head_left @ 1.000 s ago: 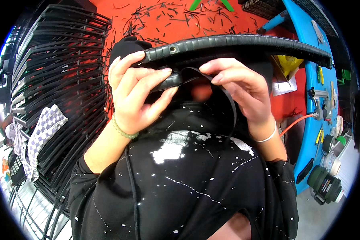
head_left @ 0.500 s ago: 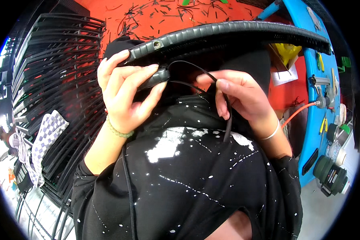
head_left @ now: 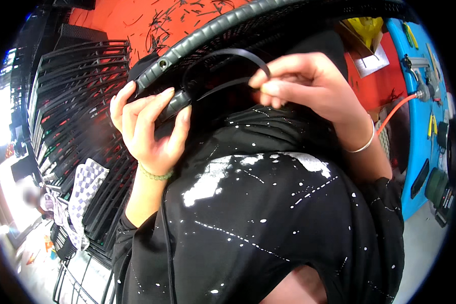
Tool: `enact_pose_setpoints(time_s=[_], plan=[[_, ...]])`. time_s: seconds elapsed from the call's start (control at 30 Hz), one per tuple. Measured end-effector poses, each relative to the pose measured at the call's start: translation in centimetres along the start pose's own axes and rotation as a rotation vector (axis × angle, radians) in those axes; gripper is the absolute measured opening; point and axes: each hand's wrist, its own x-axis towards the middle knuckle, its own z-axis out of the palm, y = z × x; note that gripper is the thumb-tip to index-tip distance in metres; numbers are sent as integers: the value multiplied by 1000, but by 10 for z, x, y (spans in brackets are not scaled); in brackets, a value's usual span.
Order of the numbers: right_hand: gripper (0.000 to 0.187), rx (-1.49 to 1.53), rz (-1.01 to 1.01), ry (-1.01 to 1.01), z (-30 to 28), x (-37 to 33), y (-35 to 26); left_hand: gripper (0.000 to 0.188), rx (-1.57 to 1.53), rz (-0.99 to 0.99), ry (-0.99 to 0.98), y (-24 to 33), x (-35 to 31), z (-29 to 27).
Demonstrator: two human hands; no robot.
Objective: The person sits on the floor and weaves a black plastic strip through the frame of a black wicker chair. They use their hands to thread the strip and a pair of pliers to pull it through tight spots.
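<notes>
A curved black frame [head_left: 200, 36], wrapped in flat strip and with a woven inside, spans the top of the view. A round metal-rimmed hole shows on its rim. My left hand [head_left: 148, 129] is closed around the wrapped end [head_left: 176, 105] of this frame, fingertips on the outer rim and thumb on the near side. From that end a thin black strip [head_left: 245, 53] runs out in a loop. My right hand [head_left: 311, 88] pinches the strip between thumb and fingers, to the right of the loop. Shadow hides where the strip meets the frame.
Black slatted frames [head_left: 81, 93] are stacked at the left, with a checkered cloth [head_left: 87, 185] beside them. Strip scraps lie on the red floor [head_left: 180, 25]. At the right stands a blue table [head_left: 414, 152] with pliers [head_left: 432, 126] and an orange hose [head_left: 396, 112].
The frame has tilted, its left end lower in view. My right hand has moved up and pulled the strip into a wider loop. My left hand keeps its hold, shifted slightly left.
</notes>
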Motion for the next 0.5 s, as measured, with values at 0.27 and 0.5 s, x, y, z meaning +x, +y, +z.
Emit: enact_pose_setpoints(time_s=[0.27, 0.5], plan=[[19, 96, -83, 117, 30, 27, -24, 34, -3, 13, -20, 1, 1, 0], [28, 231, -91, 141, 35, 29, -11, 38, 42, 4, -31, 6, 2, -2]])
